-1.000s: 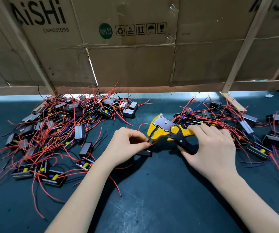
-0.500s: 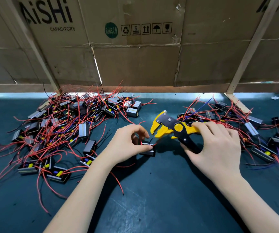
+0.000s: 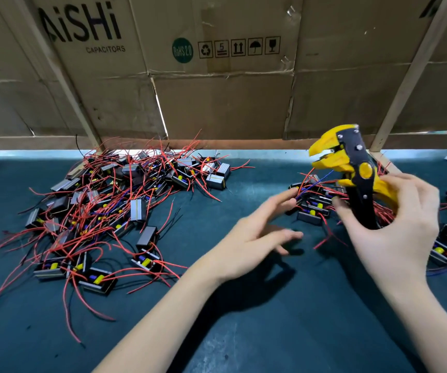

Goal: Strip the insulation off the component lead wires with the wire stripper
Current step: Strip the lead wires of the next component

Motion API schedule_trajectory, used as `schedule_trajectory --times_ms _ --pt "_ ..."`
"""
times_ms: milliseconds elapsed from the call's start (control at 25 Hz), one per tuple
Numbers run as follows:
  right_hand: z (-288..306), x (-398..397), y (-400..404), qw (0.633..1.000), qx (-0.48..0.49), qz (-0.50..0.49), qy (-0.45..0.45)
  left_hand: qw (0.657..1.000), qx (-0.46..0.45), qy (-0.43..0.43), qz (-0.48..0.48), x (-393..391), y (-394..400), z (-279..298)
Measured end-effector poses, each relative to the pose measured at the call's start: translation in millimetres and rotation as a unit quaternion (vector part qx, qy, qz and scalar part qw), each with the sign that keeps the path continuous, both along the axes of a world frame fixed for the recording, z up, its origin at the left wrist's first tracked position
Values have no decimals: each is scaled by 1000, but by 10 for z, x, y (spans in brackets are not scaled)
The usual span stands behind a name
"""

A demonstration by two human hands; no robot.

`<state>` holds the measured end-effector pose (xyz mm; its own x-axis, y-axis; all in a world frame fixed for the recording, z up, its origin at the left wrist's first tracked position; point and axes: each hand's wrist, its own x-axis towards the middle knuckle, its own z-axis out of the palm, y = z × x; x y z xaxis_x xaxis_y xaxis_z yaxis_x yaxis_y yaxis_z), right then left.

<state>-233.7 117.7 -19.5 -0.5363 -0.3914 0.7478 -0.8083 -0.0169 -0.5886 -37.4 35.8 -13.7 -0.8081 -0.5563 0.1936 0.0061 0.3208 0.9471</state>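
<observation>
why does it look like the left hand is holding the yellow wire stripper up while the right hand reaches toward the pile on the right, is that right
Not quite: the hands are swapped. In the head view the right hand holds the yellow wire stripper up, and the left hand, open, reaches toward the pile on the right.

Before you, a dark teal bench mat (image 3: 243,345), left pile of red-wired components (image 3: 104,208), a second pile (image 3: 316,203) at your right

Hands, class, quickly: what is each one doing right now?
Left hand: open, fingers spread, holding nothing, reaching toward the right pile.
Right hand: gripping the stripper, raised off the table.
</observation>
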Motion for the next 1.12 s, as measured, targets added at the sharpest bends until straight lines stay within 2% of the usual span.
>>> schedule_trajectory --times_ms 80,120,160,200,280,320,360,440,520,600,680,760,840,920,1000,1120 --pt "7 -6 -1 1000 -17 21 7 986 -77 56 138 148 -126 92" --pt "11 -6 -2 999 -21 35 10 963 -123 71 229 267 -220 127" --pt "14 2 -3 998 -26 55 7 927 -172 65 328 413 -330 149" --pt "22 16 -4 996 -34 84 -5 876 -216 34 430 580 -457 150" --pt "42 47 -2 984 -53 161 -52 757 -248 -109 595 925 -681 122" --pt "43 60 6 974 -58 202 -80 710 -230 -207 632 1069 -763 90" --pt "40 72 15 962 -60 243 -109 679 -203 -295 641 1177 -813 56" --pt "22 110 23 935 -49 312 -162 655 -174 -386 626 1276 -836 -10" --pt "-3 196 32 912 -18 355 -207 656 -192 -387 619 1258 -825 -22" --pt "-39 290 26 892 33 377 -248 673 -248 -316 621 1189 -802 46" --pt "-90 344 9 893 80 372 -240 734 -341 -172 562 1051 -719 143" --pt "-102 344 -1 903 99 357 -216 800 -426 -81 415 826 -545 189" --pt "-93 316 -5 907 97 349 -213 827 -478 -124 268 570 -364 139" --pt "-97 282 -10 900 94 357 -230 816 -516 -201 164 384 -253 18" --pt "-82 258 -13 889 90 367 -259 833 -494 -211 136 321 -213 -78" --pt "-68 189 -26 855 85 412 -304 865 -430 -180 184 291 -187 -130"
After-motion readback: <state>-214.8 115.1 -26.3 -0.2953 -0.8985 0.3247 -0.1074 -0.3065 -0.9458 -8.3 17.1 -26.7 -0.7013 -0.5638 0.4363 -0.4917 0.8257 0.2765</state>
